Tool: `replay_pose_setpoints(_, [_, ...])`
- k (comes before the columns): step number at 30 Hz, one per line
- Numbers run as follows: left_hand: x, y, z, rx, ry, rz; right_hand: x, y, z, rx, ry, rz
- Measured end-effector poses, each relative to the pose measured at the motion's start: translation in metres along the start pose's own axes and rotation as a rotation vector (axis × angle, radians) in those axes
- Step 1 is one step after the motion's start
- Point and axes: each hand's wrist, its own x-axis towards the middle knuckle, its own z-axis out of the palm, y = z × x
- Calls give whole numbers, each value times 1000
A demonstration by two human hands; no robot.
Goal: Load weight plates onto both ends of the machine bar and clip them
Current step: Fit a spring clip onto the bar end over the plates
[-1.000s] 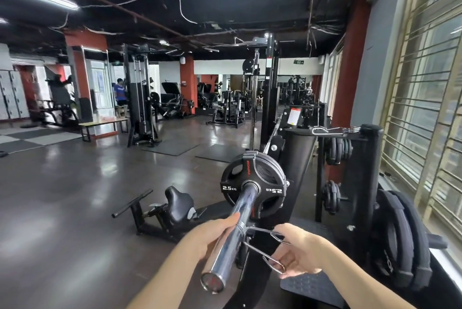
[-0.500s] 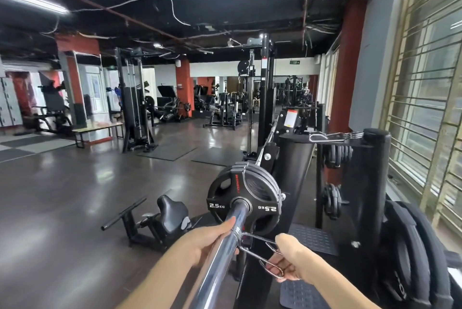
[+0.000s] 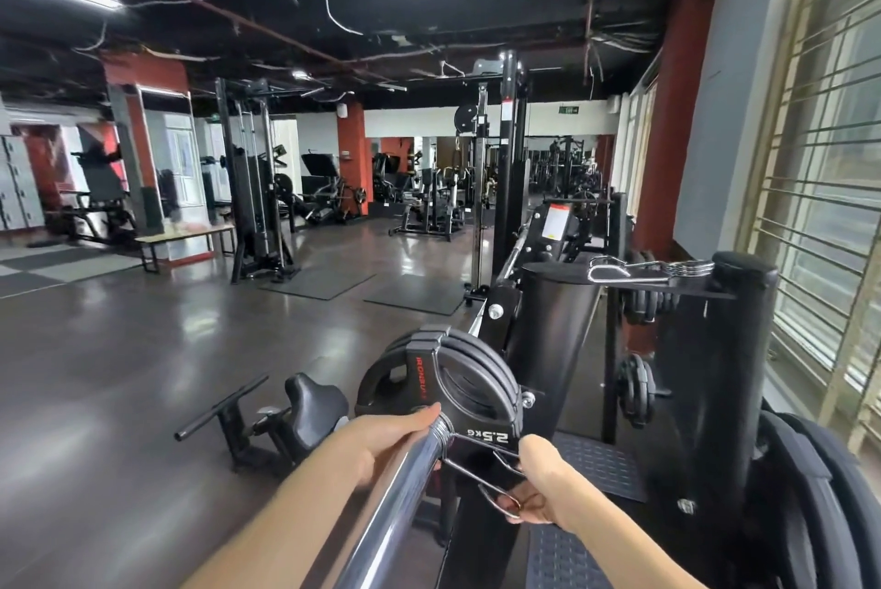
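Squeezing the springy steel clip [image 3: 481, 469] by its two handles in the right hand [image 3: 541, 488], coil now sliding up against the heavy rigid plates [image 3: 443, 386], closer than a second ago; curling left hand [image 3: 376, 443] fingers around the slick chrome bar [image 3: 395, 507] just behind the coil

The chrome bar [image 3: 395, 507] runs off the bottom edge, its near end unseen. The left hand [image 3: 381, 445] covers the bar's far side; its fingertips are hidden. The stacked plates [image 3: 443, 388] overlap, so their count is unclear. The right hand [image 3: 543, 488] hides the clip's [image 3: 481, 469] handle ends.
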Motion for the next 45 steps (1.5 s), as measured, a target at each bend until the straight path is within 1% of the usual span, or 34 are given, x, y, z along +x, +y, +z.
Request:
replay_pose_setpoints(4, [2, 1, -1, 3, 35, -13, -6, 1, 0, 184, -38, 14])
replay_pose_setpoints(8, [-1, -1, 0, 25, 83, 22, -11, 0, 0, 198, -47, 27])
replay_pose_setpoints(10, [-8, -2, 3, 135, 144, 65, -13, 0, 0, 187, -45, 22])
replay_pose_setpoints(12, [-11, -4, 7, 278, 215, 100, -16, -1, -1, 92, -2, -16])
replay_pose_setpoints(14, [-15, 0, 9, 549, 304, 135, -16, -3, -6, -19, 79, -127])
replay_pose_setpoints(16, [-19, 11, 6, 836, 431, 269, -17, -9, -17, -112, 195, -326])
replay_pose_setpoints(17, [-23, 19, 2, 914, 533, 342, -17, -12, -24, -134, 233, -431])
replay_pose_setpoints(18, [-28, 29, -3, 964, 630, 427, -17, -16, -29, -147, 228, -524])
replay_pose_setpoints(19, [-31, 36, -8, 999, 710, 508, -17, -20, -32, -169, 188, -603])
replay_pose_setpoints(20, [-31, 42, -10, 1026, 757, 582, -17, -24, -32, -198, 139, -659])
replay_pose_setpoints(21, [-30, 46, -10, 1046, 753, 623, -16, -28, -31, -233, 97, -702])
replay_pose_setpoints(23, [-25, 51, -6, 1047, 645, 642, -14, -36, -26, -286, 48, -774])
replay_pose_setpoints(25, [-15, 55, 2, 1061, 539, 619, -12, -43, -22, -295, -8, -800])
replay_pose_setpoints(27, [-2, 58, 3, 1064, 486, 579, -8, -46, -21, -279, -52, -782])
replay_pose_setpoints(31, [8, 59, 1, 1025, 497, 544, -3, -44, -21, -311, -4, -834])
replay_pose_setpoints(33, [6, 56, 3, 1020, 531, 544, -6, -43, -20, -305, 1, -841])
replay_pose_setpoints(41, [1, 55, 9, 1089, 591, 538, -4, -35, -22, -276, 17, -803])
replay_pose_setpoints(45, [1, 52, 10, 1081, 583, 547, -2, -35, -21, -298, 22, -784])
